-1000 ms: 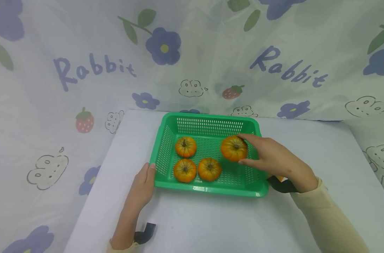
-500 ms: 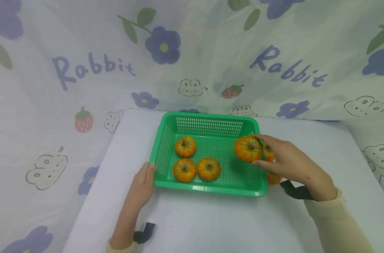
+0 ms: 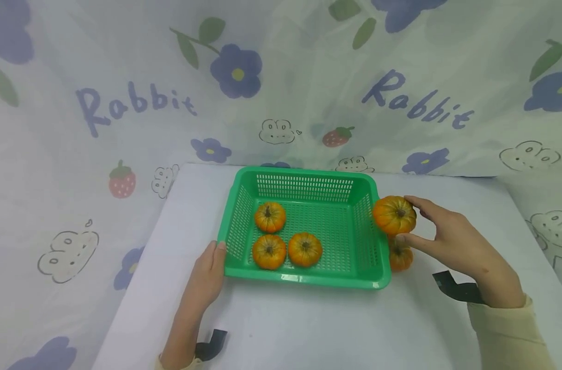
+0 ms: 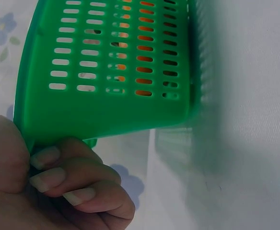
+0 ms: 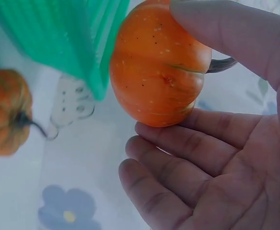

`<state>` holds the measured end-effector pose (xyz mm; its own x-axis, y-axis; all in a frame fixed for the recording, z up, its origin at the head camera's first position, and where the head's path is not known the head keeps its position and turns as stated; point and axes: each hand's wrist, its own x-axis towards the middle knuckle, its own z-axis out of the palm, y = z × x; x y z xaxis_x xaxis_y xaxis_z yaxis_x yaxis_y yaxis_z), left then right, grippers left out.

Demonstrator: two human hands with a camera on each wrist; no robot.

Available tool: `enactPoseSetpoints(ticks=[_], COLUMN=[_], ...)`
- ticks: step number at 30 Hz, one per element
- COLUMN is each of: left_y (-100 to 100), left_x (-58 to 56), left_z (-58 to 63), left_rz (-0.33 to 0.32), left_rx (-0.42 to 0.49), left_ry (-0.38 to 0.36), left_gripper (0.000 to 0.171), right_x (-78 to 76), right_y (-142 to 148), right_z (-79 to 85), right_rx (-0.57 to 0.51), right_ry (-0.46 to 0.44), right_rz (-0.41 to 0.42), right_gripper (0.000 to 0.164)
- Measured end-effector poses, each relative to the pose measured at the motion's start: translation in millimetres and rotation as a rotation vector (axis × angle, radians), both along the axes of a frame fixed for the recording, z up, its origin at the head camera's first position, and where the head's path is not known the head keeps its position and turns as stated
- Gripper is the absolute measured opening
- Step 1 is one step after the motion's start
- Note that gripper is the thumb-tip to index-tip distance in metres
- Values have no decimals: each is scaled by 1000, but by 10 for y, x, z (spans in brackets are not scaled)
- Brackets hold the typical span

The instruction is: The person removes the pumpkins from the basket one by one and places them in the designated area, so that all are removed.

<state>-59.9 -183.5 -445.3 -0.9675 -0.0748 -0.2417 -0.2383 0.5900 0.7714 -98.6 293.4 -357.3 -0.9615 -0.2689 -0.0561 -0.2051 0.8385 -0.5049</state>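
A green plastic basket (image 3: 262, 277) stands on the white table, with three small orange pumpkins inside: one at the back left (image 3: 269, 217), one at the front left (image 3: 269, 252) and one front middle (image 3: 305, 250). My left hand (image 3: 204, 275) grips the basket's left rim, its fingers (image 4: 97, 194) curled there in the left wrist view. Between thumb and fingers, my right hand (image 3: 461, 246) holds another small pumpkin (image 3: 394, 215) at the basket's right rim. The right wrist view shows its dark stem (image 5: 221, 65) pointing toward the thumb side.
Outside the basket's right wall another pumpkin (image 3: 400, 258) sits on the table, partly hidden by the held one. In the right wrist view a pumpkin (image 5: 8, 112) lies beyond the basket, a second cut off at the edge. A printed curtain (image 3: 281, 77) hangs behind the table (image 3: 299, 329).
My right hand has carried the pumpkin rightward, from above the basket's inside to its right rim. The left hand and the basket have stayed in place.
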Motion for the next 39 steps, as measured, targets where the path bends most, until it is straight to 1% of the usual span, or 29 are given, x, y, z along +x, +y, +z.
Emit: enactPoseSetpoints(ticks=[5, 11, 18, 22, 27, 32, 39], left_y=[-6, -21, -15, -12, -5, -3, 0], left_x=[7, 18, 15, 17, 17, 17, -8], left_z=[4, -17, -28, -23, -25, -25, -14], left_rz=[2, 2, 0, 0, 1, 1, -3], left_rx=[3, -6, 3, 6, 16, 12, 5], left_ry=[3, 4, 9, 8, 7, 3, 14], left_gripper=[50, 50, 50, 50, 50, 50, 50], right_x=[-39, -91, -130, -157, -163, -172, -249], right_y=[176, 344, 512, 599, 698, 757, 823], right_z=[-121, -303, -411, -470, -556, -634, -773], right_rx=[-18, -15, -2, 0, 1, 7, -15], right_ry=[28, -8, -14, -39, -101, -123, -139], right_rz=[-55, -120, -156, -188, -230, -234, -242], right_gripper=[87, 87, 86, 88, 89, 88, 90])
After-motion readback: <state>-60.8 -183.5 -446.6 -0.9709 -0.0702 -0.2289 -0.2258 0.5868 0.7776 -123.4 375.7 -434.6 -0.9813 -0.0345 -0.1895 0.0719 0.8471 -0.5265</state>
